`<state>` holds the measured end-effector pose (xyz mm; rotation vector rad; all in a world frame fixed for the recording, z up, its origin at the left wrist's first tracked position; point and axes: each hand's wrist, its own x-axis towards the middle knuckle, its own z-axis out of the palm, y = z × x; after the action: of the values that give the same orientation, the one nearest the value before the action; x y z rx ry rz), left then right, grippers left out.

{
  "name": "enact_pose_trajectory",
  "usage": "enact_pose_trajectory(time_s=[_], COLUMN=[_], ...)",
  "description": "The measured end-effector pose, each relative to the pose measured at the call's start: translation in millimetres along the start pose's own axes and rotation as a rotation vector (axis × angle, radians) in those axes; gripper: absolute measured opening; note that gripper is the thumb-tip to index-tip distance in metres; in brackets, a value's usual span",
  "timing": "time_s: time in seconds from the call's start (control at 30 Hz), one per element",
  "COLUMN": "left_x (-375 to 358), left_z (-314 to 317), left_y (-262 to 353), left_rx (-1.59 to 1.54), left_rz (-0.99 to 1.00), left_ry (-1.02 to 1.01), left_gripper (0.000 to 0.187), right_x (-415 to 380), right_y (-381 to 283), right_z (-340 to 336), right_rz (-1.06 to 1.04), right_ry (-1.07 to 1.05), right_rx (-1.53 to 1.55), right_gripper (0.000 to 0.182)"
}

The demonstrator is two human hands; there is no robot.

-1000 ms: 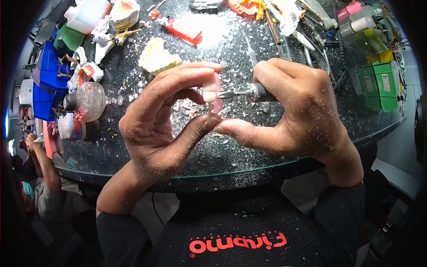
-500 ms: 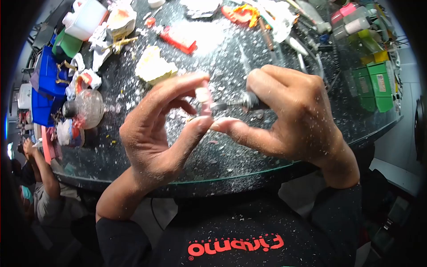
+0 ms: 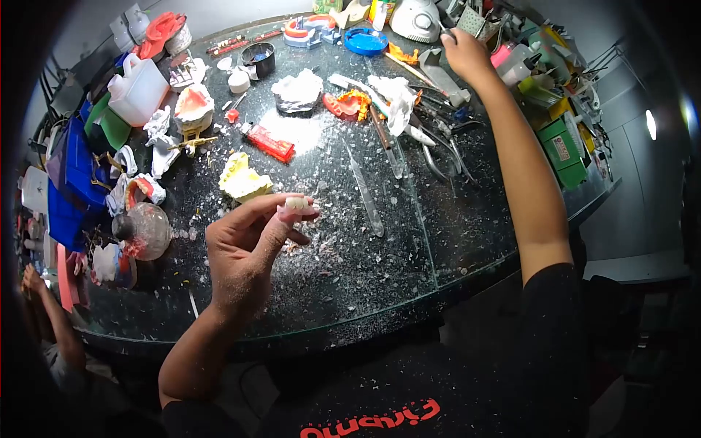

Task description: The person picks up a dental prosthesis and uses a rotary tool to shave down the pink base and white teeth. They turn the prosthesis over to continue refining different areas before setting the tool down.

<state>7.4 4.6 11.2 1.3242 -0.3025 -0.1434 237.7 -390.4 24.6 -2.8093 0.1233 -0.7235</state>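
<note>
Between its thumb and fingers, my left hand (image 3: 244,252) holds a small denture (image 3: 297,208) with a pink base and pale teeth pointing up. White dust coats the fingers and wrist. My right hand (image 3: 467,58) is stretched far to the back right, close to a white rounded device (image 3: 416,20). Its fingers are closed around a small dark grey piece whose kind I cannot make out. Just behind the denture sits a yellowish plaster dental cast (image 3: 243,177). A clear-handled slim tool (image 3: 365,193) lies on the table to the right of the denture.
White shavings cover the dark glass-topped table (image 3: 350,292). A red tool (image 3: 270,143), pliers (image 3: 438,157) and a blue round dish (image 3: 365,41) lie farther back. At left stand a glass bottle (image 3: 150,232) and blue bins (image 3: 73,171); a green box (image 3: 564,152) is at right.
My right hand has left the denture and reached to the far back right; the rotary tool it held beside the denture is gone from there. My left hand has turned the denture teeth-up.
</note>
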Motion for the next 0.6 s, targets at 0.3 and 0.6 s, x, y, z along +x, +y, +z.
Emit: enact_pose_trajectory(time_s=[0.3, 0.6], left_x=[6, -2], left_z=[-8, -7], left_y=[3, -4], left_rx=[0.057, 0.009], left_rz=[0.089, 0.051], left_ry=[0.102, 0.061], left_gripper=[0.018, 0.023], right_x=[-103, -202], right_y=[-111, -157], right_z=[-48, -47], right_rz=[-0.402, -0.494], right_ry=[-0.072, -0.531], right_rx=[0.293, 0.117], right_gripper=[0.022, 0.034])
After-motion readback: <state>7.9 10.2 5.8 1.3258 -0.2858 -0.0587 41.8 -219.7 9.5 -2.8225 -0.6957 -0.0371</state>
